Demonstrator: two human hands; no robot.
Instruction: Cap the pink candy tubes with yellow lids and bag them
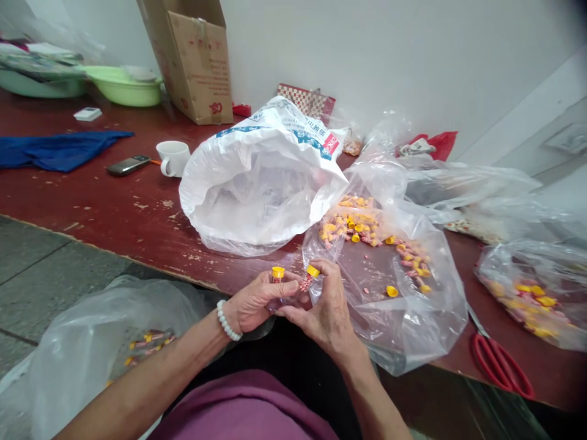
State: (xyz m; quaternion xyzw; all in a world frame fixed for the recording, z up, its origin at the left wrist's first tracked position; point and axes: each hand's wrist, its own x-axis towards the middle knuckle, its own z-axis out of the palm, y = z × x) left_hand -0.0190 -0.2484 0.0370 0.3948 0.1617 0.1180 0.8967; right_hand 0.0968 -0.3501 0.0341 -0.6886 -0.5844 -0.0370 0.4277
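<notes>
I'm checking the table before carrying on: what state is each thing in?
Left hand: closed around upright vial
Right hand: curled, fingers at tilted vial
Upright vial: yellow-capped
Tilted vial: yellow-capped
White printed sack: on its side, open
Central clear plastic bag: spread out
Red-handled scissors: lying flat, open or shut unclear
White mug: upright
Cardboard box: standing, top open
Mobile phone: lying flat
Blue cloth: spread, wrinkled
Light-green basin: upright

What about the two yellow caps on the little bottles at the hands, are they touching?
Apart. The head view shows a clear gap between the left cap and the tilted right cap.
</notes>
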